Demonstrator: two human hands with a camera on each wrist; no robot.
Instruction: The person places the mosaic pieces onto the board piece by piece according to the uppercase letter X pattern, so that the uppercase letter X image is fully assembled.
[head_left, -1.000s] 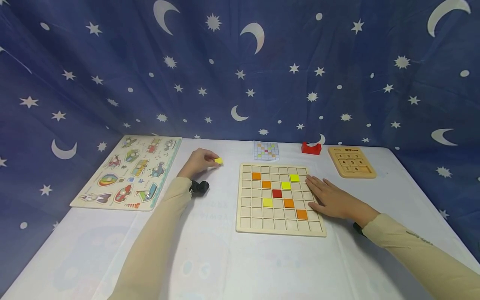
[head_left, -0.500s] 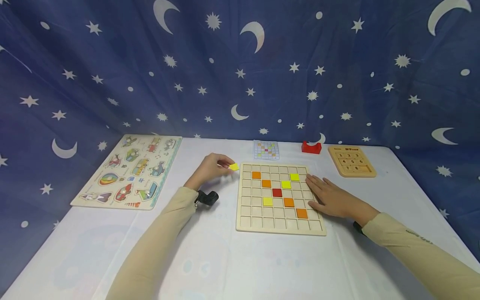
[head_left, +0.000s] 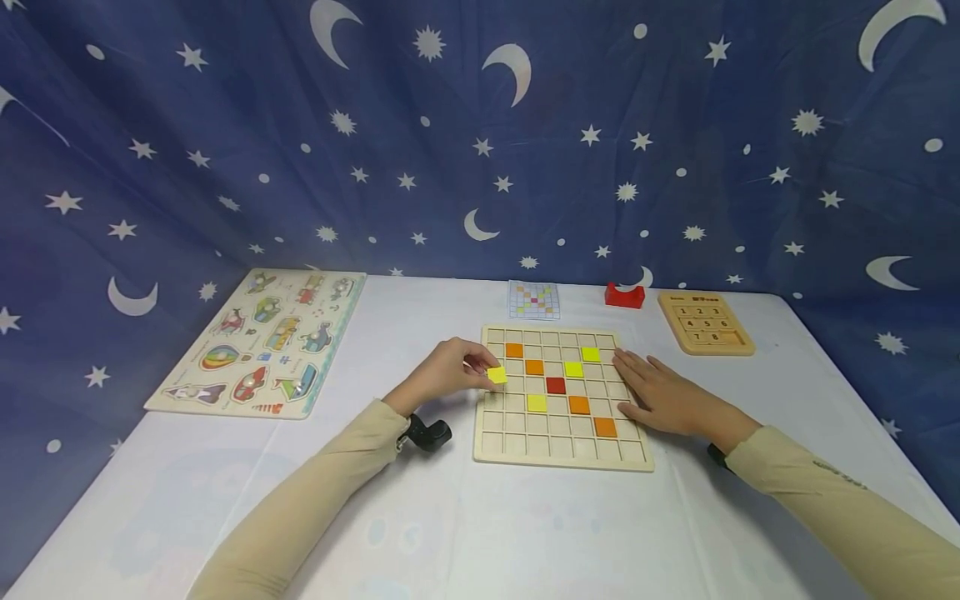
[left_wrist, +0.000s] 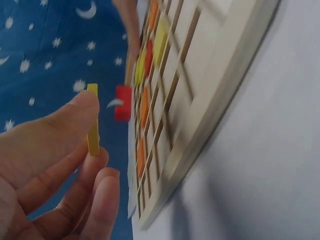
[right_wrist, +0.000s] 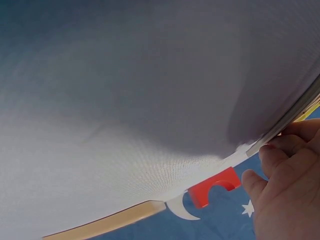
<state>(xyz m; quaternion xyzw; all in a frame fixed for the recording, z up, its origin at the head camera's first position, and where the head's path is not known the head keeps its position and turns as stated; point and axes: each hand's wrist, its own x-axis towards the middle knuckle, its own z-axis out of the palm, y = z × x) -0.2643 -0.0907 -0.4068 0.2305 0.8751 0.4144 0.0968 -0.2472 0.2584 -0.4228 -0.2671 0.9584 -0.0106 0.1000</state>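
Note:
My left hand (head_left: 454, 368) pinches a small yellow square tile (head_left: 497, 375) between thumb and fingers, above the left edge of a wooden grid board (head_left: 517, 448). In the left wrist view the yellow tile (left_wrist: 93, 120) appears edge-on, apart from the board (left_wrist: 200, 135). Set in the grid are several orange tiles, a red tile (head_left: 556, 386) in the middle, and yellow tiles such as one (head_left: 537, 403) left of centre. My right hand (head_left: 667, 397) rests on the board's right edge, fingers extended; in the right wrist view this hand (right_wrist: 292, 175) partly hides the rim.
Behind the board lies a small printed pattern card (head_left: 534, 300). A red crescent-notched block (head_left: 624, 296) and a wooden number puzzle (head_left: 705, 323) stand at the back right. A picture peg puzzle (head_left: 258, 346) lies at left. A starry blue cloth (head_left: 480, 183) hangs behind.
My left hand has carried the yellow tile rightward and nearer, from the table beside the board to over its left columns. The right hand has stayed in place.

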